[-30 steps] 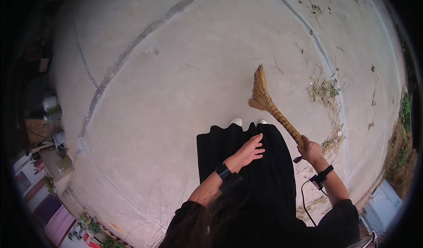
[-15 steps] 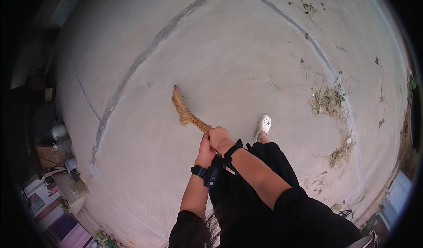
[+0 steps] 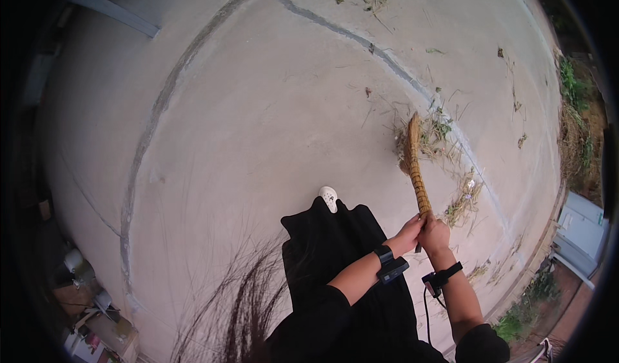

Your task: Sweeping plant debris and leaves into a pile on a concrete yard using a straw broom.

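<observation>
Both my hands grip the handle of a straw broom point(image 3: 418, 181), bound with dark rings along its length. My left hand point(image 3: 407, 233) and my right hand point(image 3: 434, 233) are wrapped round the handle's near end, side by side and touching. From there the broom points away from me, and its bristle end meets a scatter of dry grass and green leaves point(image 3: 442, 131) on the concrete floor point(image 3: 258, 124). Another clump of plant litter point(image 3: 465, 198) lies just right of the broom. Each wrist wears a black strapped device.
A white clog point(image 3: 328, 198) shows on my foot. Grey filled seams point(image 3: 161, 102) cross the concrete. Loose stalks point(image 3: 373, 3) lie farther off. A grey beam point(image 3: 116, 8) stands at the far left, household items point(image 3: 80, 282) at the lower left, and a pale cabinet point(image 3: 580, 231) at the right.
The broom has swung from the left over to the right, and its bristles now reach the plant litter. Both hands moved right with it, still gripping. The view has shifted too.
</observation>
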Motion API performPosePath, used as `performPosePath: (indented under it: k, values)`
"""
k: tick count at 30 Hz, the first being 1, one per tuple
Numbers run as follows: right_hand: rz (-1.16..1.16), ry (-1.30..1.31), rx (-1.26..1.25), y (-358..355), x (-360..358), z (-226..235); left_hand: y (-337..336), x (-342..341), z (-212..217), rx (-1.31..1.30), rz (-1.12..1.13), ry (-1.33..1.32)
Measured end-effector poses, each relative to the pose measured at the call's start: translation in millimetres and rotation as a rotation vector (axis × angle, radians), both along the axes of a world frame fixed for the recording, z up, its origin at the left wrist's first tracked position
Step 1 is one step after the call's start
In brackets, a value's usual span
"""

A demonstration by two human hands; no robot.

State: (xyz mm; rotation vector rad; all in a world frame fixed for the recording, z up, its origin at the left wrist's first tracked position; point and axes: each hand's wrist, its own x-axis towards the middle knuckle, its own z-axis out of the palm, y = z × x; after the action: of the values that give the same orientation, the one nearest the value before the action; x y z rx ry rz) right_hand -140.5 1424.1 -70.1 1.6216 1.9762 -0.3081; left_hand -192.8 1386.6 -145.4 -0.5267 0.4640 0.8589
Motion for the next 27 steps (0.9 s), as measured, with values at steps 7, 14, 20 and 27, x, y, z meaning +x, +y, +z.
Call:
performPosePath:
  k: [7,14,20,27]
  values:
    - [0.057,0.341,0.043,1.5,-27.8,45.7,-5.7,-63.5,45.7,-0.035,-0.065,0.109]
    - [0.306,0.698,-0.279,26.0,-195.4,-8.3,-33.4,-226.3,37.5,-0.179,0.332,0.446]
    - [0.536,0.679,-0.628,25.2,-328.0,-57.9,-57.8,-319.1,-7.0,-0.539,0.604,0.407]
    - [0.643,0.543,-0.637,68.2,-346.7,-87.4,-27.6,-323.5,-55.7,-0.437,0.690,0.225]
